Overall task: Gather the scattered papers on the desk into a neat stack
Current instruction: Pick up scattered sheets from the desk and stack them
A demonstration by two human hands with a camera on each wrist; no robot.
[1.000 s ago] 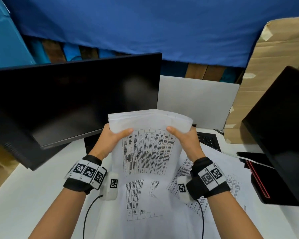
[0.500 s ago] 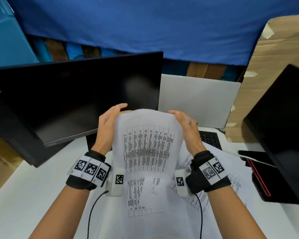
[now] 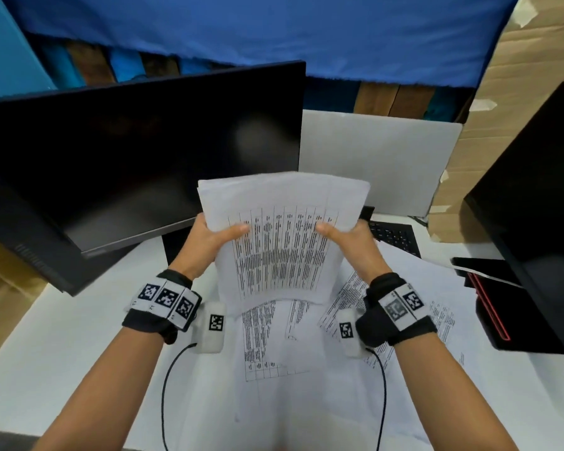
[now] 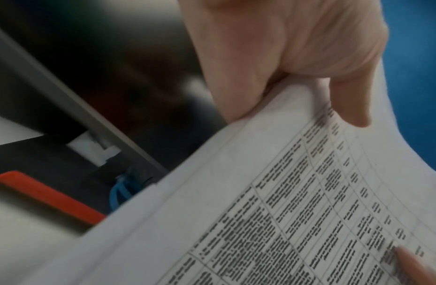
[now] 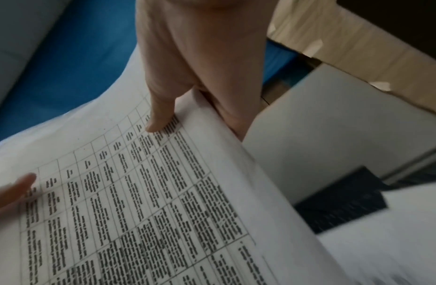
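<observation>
I hold a bundle of printed sheets (image 3: 280,242) upright over the desk, its bottom edge resting on the papers below. My left hand (image 3: 219,237) grips the bundle's left edge, thumb on the front, fingers behind. My right hand (image 3: 342,237) grips the right edge the same way. The left wrist view shows the left hand (image 4: 297,77) pinching the printed sheets (image 4: 285,212); the right wrist view shows the right hand (image 5: 187,96) on the printed sheets (image 5: 138,192). More printed papers (image 3: 306,369) lie spread flat on the white desk (image 3: 62,346) beneath and to the right.
A black monitor (image 3: 137,157) leans at the back left. A white board (image 3: 378,161) stands behind the bundle, and a black keyboard (image 3: 394,237) lies beside it. A second dark monitor (image 3: 534,196) and its red-trimmed base (image 3: 489,307) stand at right. Cardboard (image 3: 528,66) fills the far right.
Half a second ago my hands cupped the bundle's top edge and the sheets bowed. Now both hands grip its sides lower down and the sheets stand taller and straighter.
</observation>
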